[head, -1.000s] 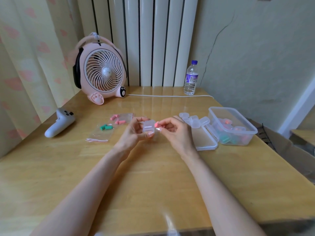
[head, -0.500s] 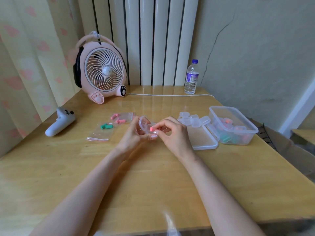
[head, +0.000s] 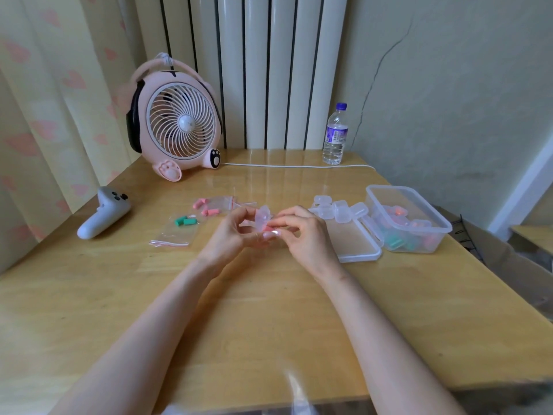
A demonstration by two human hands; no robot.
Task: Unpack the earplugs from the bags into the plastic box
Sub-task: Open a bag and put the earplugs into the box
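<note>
My left hand [head: 232,235] holds a small clear plastic case [head: 264,216] above the middle of the table. My right hand [head: 302,235] pinches a pink earplug [head: 269,228] right at the case's opening. Left of my hands lie a clear zip bag [head: 176,232] with green earplugs [head: 185,221] and another bag [head: 220,205] with pink earplugs [head: 200,203]. At the right stands the big clear plastic box [head: 431,214], holding several filled small cases. Its lid [head: 354,241] lies beside it with several empty small cases [head: 338,209] at its far end.
A pink desk fan [head: 179,127] stands at the back left, its white cable [head: 299,166] running along the back edge. A water bottle [head: 335,136] stands at the back. A white controller [head: 103,212] lies at the left edge.
My right hand has brought the pink earplug from beside the small case down into its opening. My left hand has tilted the case. Both hands stay in the same place over the table.
</note>
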